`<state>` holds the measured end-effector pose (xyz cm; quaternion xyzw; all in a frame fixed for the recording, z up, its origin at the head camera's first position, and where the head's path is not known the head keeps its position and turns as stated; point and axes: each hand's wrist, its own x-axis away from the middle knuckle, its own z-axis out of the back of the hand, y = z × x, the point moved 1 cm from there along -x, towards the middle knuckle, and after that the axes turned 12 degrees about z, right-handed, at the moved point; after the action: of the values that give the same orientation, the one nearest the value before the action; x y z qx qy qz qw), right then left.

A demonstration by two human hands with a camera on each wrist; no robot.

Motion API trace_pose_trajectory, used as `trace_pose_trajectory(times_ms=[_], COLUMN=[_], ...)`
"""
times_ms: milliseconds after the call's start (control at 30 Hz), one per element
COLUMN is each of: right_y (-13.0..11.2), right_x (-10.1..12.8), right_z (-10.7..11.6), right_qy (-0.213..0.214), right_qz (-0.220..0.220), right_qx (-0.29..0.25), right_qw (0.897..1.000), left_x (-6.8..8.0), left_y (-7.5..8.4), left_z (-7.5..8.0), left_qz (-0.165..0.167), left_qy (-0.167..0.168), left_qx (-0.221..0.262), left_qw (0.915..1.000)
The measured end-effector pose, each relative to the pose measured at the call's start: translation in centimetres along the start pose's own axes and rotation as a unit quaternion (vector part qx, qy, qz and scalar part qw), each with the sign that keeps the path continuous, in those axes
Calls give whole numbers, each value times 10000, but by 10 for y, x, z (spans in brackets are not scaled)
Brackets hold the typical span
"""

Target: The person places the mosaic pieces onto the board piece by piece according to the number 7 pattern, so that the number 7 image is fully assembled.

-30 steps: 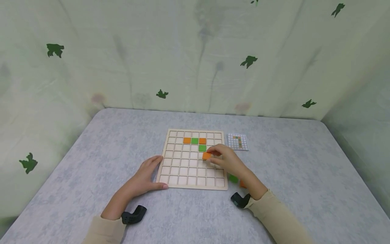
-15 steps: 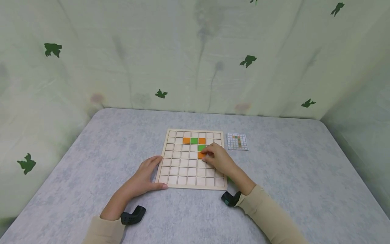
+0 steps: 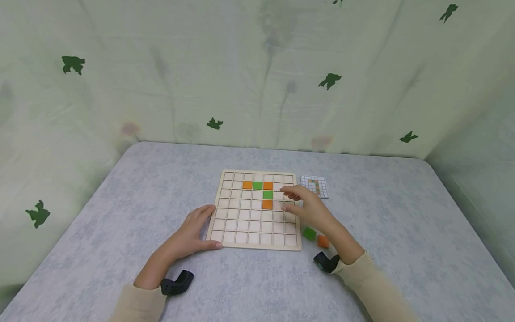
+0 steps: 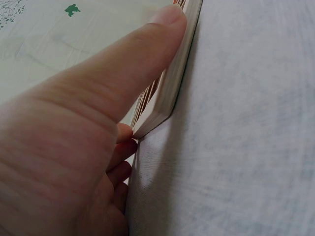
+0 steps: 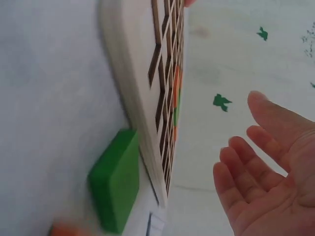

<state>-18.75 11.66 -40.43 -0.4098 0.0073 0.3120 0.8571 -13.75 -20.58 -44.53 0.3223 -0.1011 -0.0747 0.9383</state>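
A square wooden grid board (image 3: pixel 237 226) lies flat on the table. Orange and green square tiles fill several of its cells, three in a row toward the back and a green tile (image 3: pixel 267 195) and an orange tile (image 3: pixel 267 204) in a column below. My left hand (image 3: pixel 189 235) rests at the board's front left corner, its straight thumb along the front edge and its fingers against the left side. Over the board's right edge hovers my right hand (image 3: pixel 311 208), thumb and fingers apart with nothing between them. In the right wrist view that hand's palm (image 5: pixel 280 172) shows bare.
A loose green tile (image 3: pixel 309 233) and an orange tile (image 3: pixel 323 241) lie right of the board, below my right forearm. A small card (image 3: pixel 307 190) printed with a coloured grid pattern sits beyond that hand, partly covered by it. A patterned cloth (image 3: pixel 249 80) hangs behind the table.
My right hand slid the orange tile leftward into the cell below the green one, let it go and drew back right with fingers spread. The left hand stayed put.
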Motion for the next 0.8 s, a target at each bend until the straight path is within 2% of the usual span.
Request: trace_pose_trajectory(times_ms=[100, 233, 467, 667, 800], right_y=[-3, -1, 7, 18, 22], right_x=[14, 35, 60, 77, 82], right_z=[9, 17, 18, 13, 9], right_qy=[-39, -48, -254, -460, -417], right_qz=[135, 335, 481, 90, -102], right_qx=[234, 272, 282, 149, 314], right_qw=[9996, 9991, 9981, 9988, 9986], left_x=[-1, -1, -2, -2, -2], left_y=[0, -1, -2, -2, -2], left_z=[0, -1, -2, -2, -2], left_qz=[0, 12, 27, 12, 16], left_qy=[7, 7, 42, 2, 10], left_qx=[-30, -26, -53, -42, -61], left_qw=[10000, 10000, 10000, 10000, 10000])
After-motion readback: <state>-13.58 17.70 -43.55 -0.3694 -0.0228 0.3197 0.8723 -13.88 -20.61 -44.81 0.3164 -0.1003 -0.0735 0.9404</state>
